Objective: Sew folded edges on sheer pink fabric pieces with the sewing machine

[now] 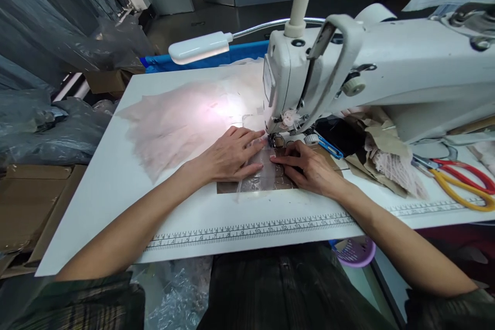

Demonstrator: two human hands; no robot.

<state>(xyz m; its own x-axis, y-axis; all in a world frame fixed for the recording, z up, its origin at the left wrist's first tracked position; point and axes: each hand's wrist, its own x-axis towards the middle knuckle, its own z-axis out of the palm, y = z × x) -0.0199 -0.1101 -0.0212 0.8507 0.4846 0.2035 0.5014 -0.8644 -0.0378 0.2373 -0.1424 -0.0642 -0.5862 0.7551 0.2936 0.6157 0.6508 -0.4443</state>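
A white sewing machine (284, 72) stands over the table, its presser foot (275, 140) just beyond my hands. A strip of sheer pale fabric (264, 178) runs under the needle area. My left hand (235, 154) lies flat on this strip, fingers spread, left of the foot. To the right, my right hand (303, 167) has bent fingers, with the fingertips closed at the strip's right edge. Beneath the strip is a brown plate (228, 187). Pale pink sheer fabric (174, 124) spreads across the table beyond my left hand.
A white lamp (201, 47) shines over the white table (100, 185), which has a printed ruler (247, 230) along its front. Scissors (460, 180), a blue thread snipper (329, 146) and lace scraps (394, 165) lie right. Cardboard boxes (34, 206) stand left.
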